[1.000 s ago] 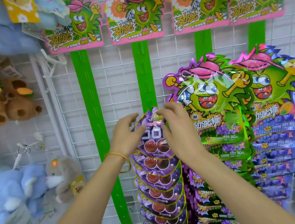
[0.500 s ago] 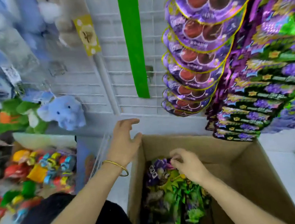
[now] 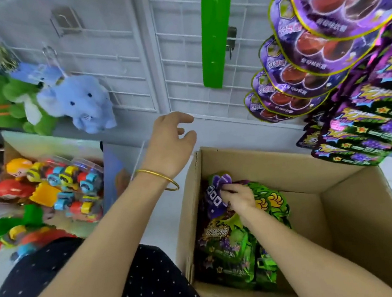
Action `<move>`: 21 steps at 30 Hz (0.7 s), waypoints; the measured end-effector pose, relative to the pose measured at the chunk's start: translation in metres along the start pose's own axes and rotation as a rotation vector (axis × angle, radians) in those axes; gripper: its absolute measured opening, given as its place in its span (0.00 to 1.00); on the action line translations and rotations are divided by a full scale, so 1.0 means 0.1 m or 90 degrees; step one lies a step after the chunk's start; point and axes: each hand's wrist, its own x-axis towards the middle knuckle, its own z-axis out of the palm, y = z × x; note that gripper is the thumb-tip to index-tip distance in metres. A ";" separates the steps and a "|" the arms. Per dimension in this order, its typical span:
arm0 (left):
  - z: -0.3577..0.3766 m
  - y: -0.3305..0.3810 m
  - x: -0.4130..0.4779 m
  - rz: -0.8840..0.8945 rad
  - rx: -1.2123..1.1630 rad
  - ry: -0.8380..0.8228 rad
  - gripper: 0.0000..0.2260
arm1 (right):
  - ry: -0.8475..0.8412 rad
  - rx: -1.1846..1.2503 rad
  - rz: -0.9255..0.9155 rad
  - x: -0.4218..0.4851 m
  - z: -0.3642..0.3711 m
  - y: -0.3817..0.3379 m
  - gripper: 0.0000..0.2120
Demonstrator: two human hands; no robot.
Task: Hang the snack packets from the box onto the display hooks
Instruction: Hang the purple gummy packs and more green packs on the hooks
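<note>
— What has just changed?
— A purple packet (image 3: 212,200) is now pinched by the right hand (image 3: 239,197) inside the box (image 3: 279,170) — a pick is judged begun.
— And the left hand (image 3: 170,146)?
— Held above the box edge, fingers loosely apart, nothing gripped.

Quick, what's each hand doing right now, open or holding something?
Left hand: open, holding nothing.
Right hand: gripping a purple packet inside the box.

Bare forearms, no sleeves; thin gold bangle (image 3: 159,177) on left wrist; dark white-dotted garment (image 3: 145,285) below.
</note>
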 end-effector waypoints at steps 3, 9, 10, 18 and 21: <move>0.09 0.09 0.00 0.015 -0.012 -0.033 0.10 | 0.082 0.048 -0.122 -0.21 -0.41 -0.23 0.09; 0.40 0.23 -0.17 0.068 0.070 -0.205 0.18 | 0.027 0.077 -0.287 -0.67 -1.25 -0.88 0.14; 0.46 0.28 -0.21 0.081 0.081 -0.226 0.19 | 0.013 0.081 -0.304 -0.75 -1.33 -0.96 0.15; 0.48 0.97 -0.28 0.149 0.006 -0.146 0.09 | 0.026 0.078 -0.501 -1.38 -1.78 -1.59 0.14; 0.30 1.43 -0.16 0.191 -0.044 -0.176 0.09 | 0.079 0.079 -0.577 -1.56 -1.99 -1.92 0.15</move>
